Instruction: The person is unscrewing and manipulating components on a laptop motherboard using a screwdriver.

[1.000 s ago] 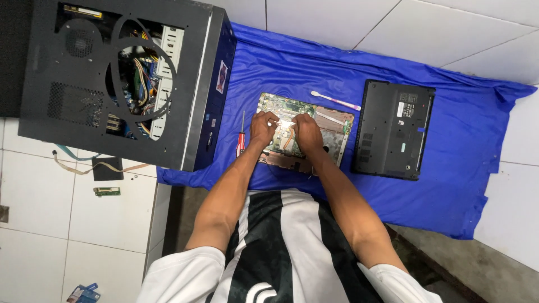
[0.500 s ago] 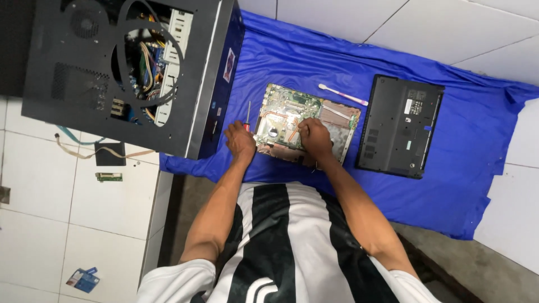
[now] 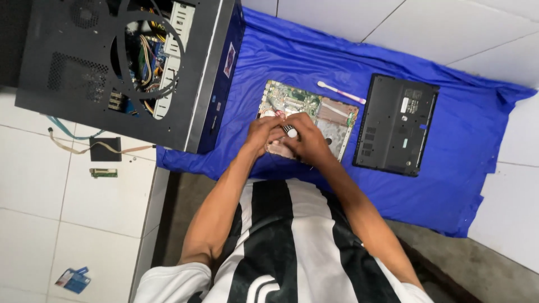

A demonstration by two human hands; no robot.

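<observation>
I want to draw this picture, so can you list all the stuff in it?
Opened laptop base: one, green board showing, on the blue cloth under the hands.
Screwdriver: one, dark striped handle, between the hands.
Laptop bottom cover: one, black, right of the base.
Toothbrush: one, white and pink, above the base.
Computer case: one, black, open, upper left.
Cloth: one, blue, on tiled floor.
Small black part: one, floor left.
Blue card: one, bottom left.
Left hand, right hand: together over the base.
</observation>
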